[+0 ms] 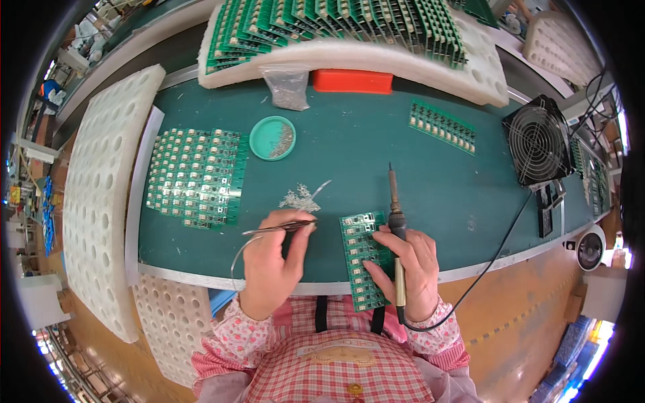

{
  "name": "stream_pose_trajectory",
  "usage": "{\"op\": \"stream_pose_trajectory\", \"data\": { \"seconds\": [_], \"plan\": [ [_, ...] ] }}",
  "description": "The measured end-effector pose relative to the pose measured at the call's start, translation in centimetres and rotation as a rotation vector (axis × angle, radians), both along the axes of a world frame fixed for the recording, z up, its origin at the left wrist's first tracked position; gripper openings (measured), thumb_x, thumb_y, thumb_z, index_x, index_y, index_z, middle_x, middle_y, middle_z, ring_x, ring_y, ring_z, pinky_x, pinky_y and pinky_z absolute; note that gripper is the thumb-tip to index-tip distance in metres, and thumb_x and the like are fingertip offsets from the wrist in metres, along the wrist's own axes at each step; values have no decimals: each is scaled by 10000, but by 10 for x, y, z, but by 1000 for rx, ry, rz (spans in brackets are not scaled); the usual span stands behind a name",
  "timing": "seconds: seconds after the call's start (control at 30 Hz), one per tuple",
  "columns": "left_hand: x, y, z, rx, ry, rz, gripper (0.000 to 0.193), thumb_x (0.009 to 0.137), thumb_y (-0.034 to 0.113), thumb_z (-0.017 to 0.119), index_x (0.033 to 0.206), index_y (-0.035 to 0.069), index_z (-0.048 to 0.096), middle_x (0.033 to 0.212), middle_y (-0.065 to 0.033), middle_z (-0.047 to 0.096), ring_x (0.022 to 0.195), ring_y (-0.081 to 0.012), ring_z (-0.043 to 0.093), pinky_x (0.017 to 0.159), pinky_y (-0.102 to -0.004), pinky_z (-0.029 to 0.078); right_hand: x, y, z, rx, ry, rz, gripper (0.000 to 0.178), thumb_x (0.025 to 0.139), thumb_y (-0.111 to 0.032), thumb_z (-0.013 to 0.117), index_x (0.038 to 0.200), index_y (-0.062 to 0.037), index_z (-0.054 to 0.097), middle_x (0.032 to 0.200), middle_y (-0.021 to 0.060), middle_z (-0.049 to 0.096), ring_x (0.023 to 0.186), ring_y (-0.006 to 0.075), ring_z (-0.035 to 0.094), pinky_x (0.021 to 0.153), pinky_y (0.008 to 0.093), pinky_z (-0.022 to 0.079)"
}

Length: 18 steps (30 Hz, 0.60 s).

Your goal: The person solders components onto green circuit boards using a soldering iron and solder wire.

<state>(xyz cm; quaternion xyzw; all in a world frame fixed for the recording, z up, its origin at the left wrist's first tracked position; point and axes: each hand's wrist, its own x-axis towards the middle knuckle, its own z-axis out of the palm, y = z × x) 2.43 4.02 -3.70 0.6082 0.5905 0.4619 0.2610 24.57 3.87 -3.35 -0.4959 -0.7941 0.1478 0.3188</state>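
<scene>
My left hand point(270, 263) is closed round a pair of metal tweezers point(287, 226), their tips pointing right. A thin silvery wire point(236, 260), looking like solder, curves down beside that hand. My right hand point(415, 270) holds a soldering iron point(395, 201) with its tip pointing away from me. The same hand's thumb and fingers grip a green circuit board panel point(357, 265) bearing a row of pale square parts, at the table's near edge. Just beyond the left hand lies a small heap of tiny silvery parts point(297, 198).
Finished-looking panels point(195, 178) overlap at left; another panel point(443, 126) lies far right. A green dish point(254, 138), a plastic bag point(287, 91) and a red box point(353, 81) stand beyond. White foam point(269, 67) carries upright boards. A black fan point(537, 141) stands right; the iron's cable point(494, 252) trails there.
</scene>
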Motion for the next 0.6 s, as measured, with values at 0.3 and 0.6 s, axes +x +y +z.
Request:
{"op": "stream_pose_trajectory", "data": {
  "seconds": [0.3, 0.6],
  "plan": [
    [30, 7, -12, 46, 67, -134, 197, 845, -72, 692, 1025, -18, 635, 992, -139, 674, 852, -324, 664, 739, -379, 522, 5, 5, -2, -17, 102, 31, 540, 722, -101, 840, 1224, -91, 641, 1054, 112, 655, 966, 341, 632, 899, 440, 496],
    [32, 8, -12, 51, 128, -126, 157, 867, -87, 663, 1012, -35, 632, 980, -134, 680, 835, -272, 695, 736, -334, 538, 6, 8, -5, -24, 136, 48, 544, 735, -91, 836, 1237, -69, 627, 1082, 116, 673, 989, 339, 637, 892, 444, 509]
  ]
}}
